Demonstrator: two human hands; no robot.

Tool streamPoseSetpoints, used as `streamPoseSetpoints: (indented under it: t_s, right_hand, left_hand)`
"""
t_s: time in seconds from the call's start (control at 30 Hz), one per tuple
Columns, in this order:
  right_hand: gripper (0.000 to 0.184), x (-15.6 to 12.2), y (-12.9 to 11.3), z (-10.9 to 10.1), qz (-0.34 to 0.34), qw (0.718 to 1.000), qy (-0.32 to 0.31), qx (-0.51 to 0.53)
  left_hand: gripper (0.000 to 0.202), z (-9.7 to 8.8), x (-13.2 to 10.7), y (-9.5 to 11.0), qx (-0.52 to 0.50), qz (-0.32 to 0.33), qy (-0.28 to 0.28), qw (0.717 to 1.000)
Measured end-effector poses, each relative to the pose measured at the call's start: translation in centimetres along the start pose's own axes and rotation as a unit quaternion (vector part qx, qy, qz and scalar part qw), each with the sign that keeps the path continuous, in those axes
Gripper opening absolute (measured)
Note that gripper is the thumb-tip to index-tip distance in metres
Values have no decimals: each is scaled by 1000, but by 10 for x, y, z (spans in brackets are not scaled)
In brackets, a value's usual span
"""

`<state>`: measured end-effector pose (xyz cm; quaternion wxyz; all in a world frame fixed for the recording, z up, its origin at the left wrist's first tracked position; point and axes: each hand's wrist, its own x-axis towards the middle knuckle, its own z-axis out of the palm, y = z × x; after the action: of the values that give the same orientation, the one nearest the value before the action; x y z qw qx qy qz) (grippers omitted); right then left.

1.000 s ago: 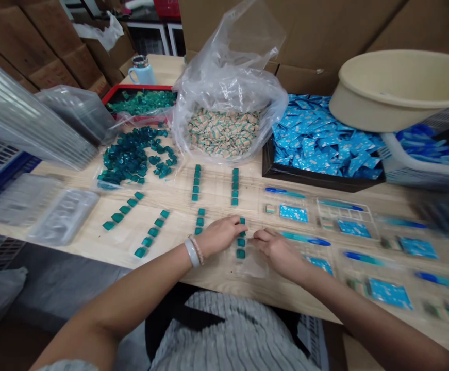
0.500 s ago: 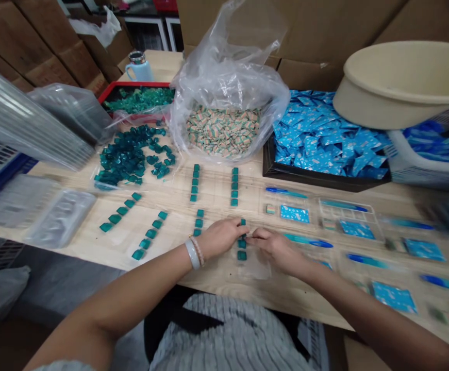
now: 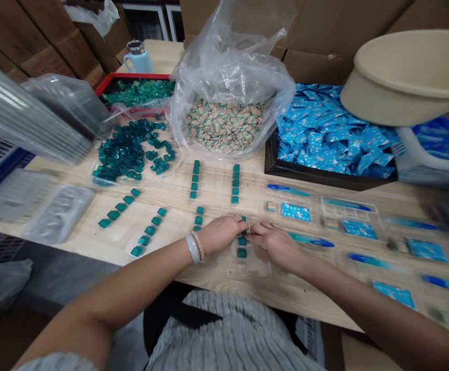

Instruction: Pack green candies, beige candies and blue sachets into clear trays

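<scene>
My left hand [image 3: 220,233] and my right hand [image 3: 272,246] meet over a short row of teal translucent cubes [image 3: 242,240] on a transparent plastic blister tray [image 3: 252,267]. The fingertips of both hands touch or nearly touch the top of that row, and they hide its upper end. Whether either hand grips a cube is hard to see. Other rows of teal cubes [image 3: 195,180] lie on transparent trays to the left and ahead. A loose heap of teal cubes [image 3: 126,152] lies further back.
The wooden table [image 3: 224,288] also holds a red tray of teal pieces [image 3: 137,91], a plastic bag of beige sachets [image 3: 224,123], a black tray of blue sachets [image 3: 332,139], and a beige basin [image 3: 405,80]. Filled trays with pens [image 3: 288,190] lie right; stacked trays [image 3: 27,116] lie left.
My two hands have drawn closer together over the teal row, with the right fingers moving left. The whole scene has shifted slightly as my head moved.
</scene>
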<state>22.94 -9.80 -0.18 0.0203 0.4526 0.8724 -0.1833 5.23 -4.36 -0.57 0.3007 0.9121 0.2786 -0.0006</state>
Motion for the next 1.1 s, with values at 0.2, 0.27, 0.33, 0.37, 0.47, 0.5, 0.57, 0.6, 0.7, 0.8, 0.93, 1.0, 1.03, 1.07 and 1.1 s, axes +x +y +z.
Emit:
streamPoseSetpoints:
  t_s: [0.2,0.27,0.33,0.37,0.47,0.5,0.57,0.6,0.7,0.8,0.93,1.0,1.03,1.07,1.1]
  right_hand:
    - [28,-4,3,-4,-13,1000,9,11]
    - [27,-8,2,-5,-12,1000,2,15]
    - [25,-13,1,-6,-5,1000,2,19]
    - [24,-15,0,-5,0,1000,4,24]
    - [26,-19,-1,0,18,997,39,67]
    - [27,-20,0,2,26,994,58,91]
    - [25,-21,3,8,56,984,98,137]
    - [23,-21,4,11,76,979,116,152]
    - [16,-18,4,16,120,969,140,161]
    - [14,-13,-2,16,121,970,144,153]
    - [8,-9,-7,10,134,953,186,197]
    - [6,-8,-5,5,145,931,219,254]
    - [7,-8,-4,2,149,920,229,282]
    - [9,-7,-3,-1,155,910,234,306]
    - [12,-6,-2,-3,159,902,233,326]
  left_hand:
    - [21,0,-1,0,6,5,11,1000]
    - [21,0,-1,0,18,6,9,1000]
    - [21,1,-1,1,27,6,7,1000]
    - [21,1,-1,2,28,4,7,1000]
    - [21,2,-3,3,26,-3,10,1000]
    - [23,2,-4,3,22,-5,12,1000]
    - [27,1,-6,4,14,-8,15,1000]
    - [29,0,-8,4,11,-9,15,1000]
    - [24,-3,-10,6,17,-18,12,1000]
    - [20,-4,-11,11,31,-28,23,999]
    - [20,-8,-14,14,31,-34,56,997]
    - [20,-17,-19,10,11,-45,91,995]
    - [21,-23,-22,6,-1,-52,110,993]
    - [21,-29,-26,1,-12,-60,128,990]
    - [22,-36,-30,-4,-19,-69,145,987]
